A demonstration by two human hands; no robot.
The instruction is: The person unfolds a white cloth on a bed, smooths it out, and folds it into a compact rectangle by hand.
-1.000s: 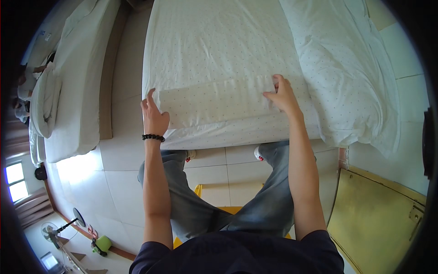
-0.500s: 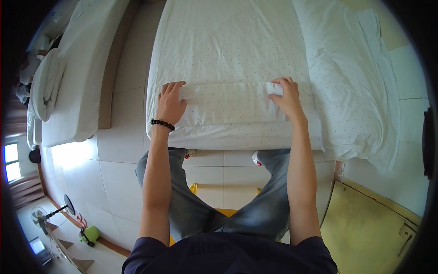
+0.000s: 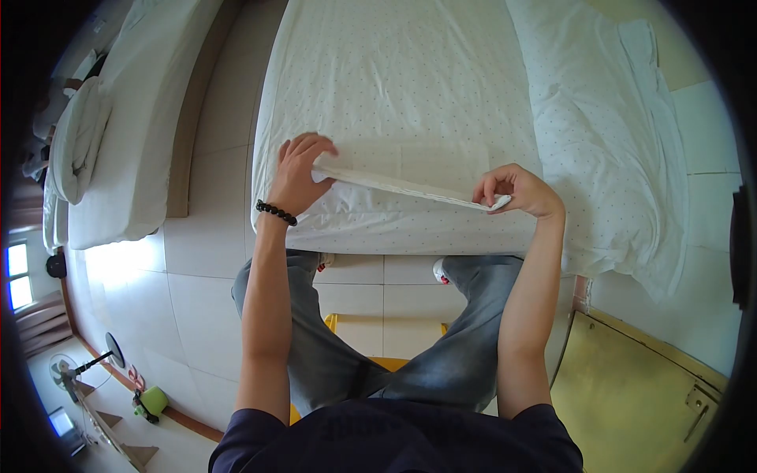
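A folded white cloth (image 3: 406,186) with small dots forms a long narrow strip, its near edge tilted up from the bed sheet (image 3: 410,87). At its right end, my right hand (image 3: 522,191) pinches a corner between thumb and fingers. My left hand (image 3: 301,167) curls around the left end, the thumb at the near edge and the fingers above, slightly blurred. A black bead bracelet (image 3: 276,212) circles my left wrist. The strip slants, its right end nearer to me than its left.
A rumpled white quilt (image 3: 603,150) lies along the bed's right side. Another bed (image 3: 134,142) stands at left across the tiled floor (image 3: 213,185). A yellow stool (image 3: 392,364) is under me. At lower right is a yellowish door (image 3: 631,386); a fan (image 3: 67,370) stands lower left.
The cloth strip lay flat and now its near edge is raised and slanted. My right hand has moved right and toward me with its end; my left fingers have curled in.
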